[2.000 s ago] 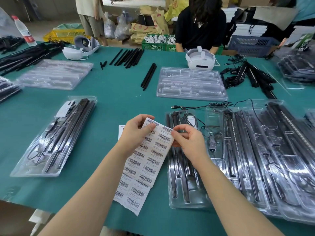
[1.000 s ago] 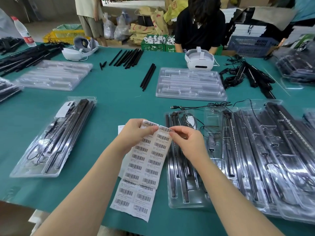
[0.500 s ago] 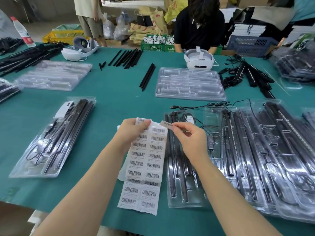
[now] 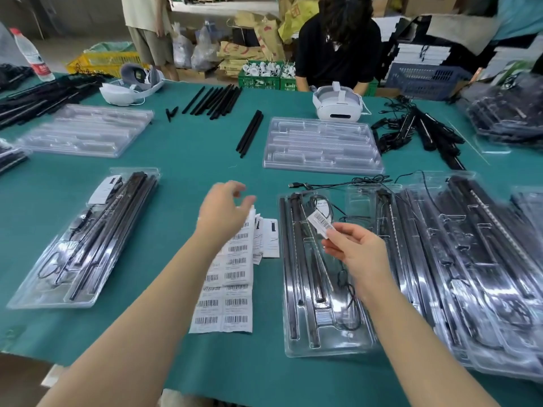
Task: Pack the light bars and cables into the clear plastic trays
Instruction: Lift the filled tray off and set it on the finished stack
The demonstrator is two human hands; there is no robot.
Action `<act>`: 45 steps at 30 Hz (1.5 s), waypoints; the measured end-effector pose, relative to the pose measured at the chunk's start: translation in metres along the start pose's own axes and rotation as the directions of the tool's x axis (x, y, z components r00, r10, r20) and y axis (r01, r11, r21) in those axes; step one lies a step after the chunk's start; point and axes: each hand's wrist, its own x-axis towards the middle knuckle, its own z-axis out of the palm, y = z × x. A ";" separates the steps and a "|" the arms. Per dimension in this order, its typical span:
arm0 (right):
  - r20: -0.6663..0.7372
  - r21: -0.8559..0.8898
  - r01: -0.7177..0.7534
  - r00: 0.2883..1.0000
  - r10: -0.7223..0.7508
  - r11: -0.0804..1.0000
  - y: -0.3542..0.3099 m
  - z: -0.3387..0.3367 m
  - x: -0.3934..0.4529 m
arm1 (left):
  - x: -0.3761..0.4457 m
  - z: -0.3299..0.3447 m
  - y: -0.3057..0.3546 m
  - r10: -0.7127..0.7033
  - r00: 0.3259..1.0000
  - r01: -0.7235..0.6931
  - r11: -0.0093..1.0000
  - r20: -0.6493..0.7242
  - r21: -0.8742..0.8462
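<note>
Head view: right hand (image 4: pixel 357 254) pinches a single barcode label (image 4: pixel 321 224) between thumb and fingertips, held just above the upper half of the filled tray (image 4: pixel 326 346) that lies near the front edge of the tabletop (image 4: pixel 188 160). That tray already holds light bars (image 4: pixel 296 259) and a coiled cable (image 4: pixel 348 304). Left hand (image 4: pixel 223 214) hovers above the label sheet (image 4: pixel 226 289), fingers loosely spread and blurred, gripping nothing. The sheet lies flat on the tabletop between this tray and a second packed tray (image 4: pixel 32 298) toward the left edge. More packed trays (image 4: pixel 484 345) overlap in a row toward the right edge; empty trays (image 4: pixel 323 146) sit farther back, near loose black bars (image 4: pixel 249 133) and a white headset (image 4: pixel 338 105).

Likely step: sticking the label onto the tray in front. Risks — the adhesive side could fold onto itself or cling to the fingers, since the label hangs from one pinched end. Pressed onto a ribbed or curved part of the clear plastic, it would probably wrinkle or lift. The tray seems light and unheld, so a one-handed press might slide it against its overlapping neighbour. The loose sheet could also shift if the left forearm brushes it.
</note>
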 end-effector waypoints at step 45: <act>0.183 -0.854 0.206 0.978 -0.095 0.478 0.004 -0.068 -0.029 | -0.113 0.098 0.071 -0.039 0.825 0.188 0.960 0.563 -0.209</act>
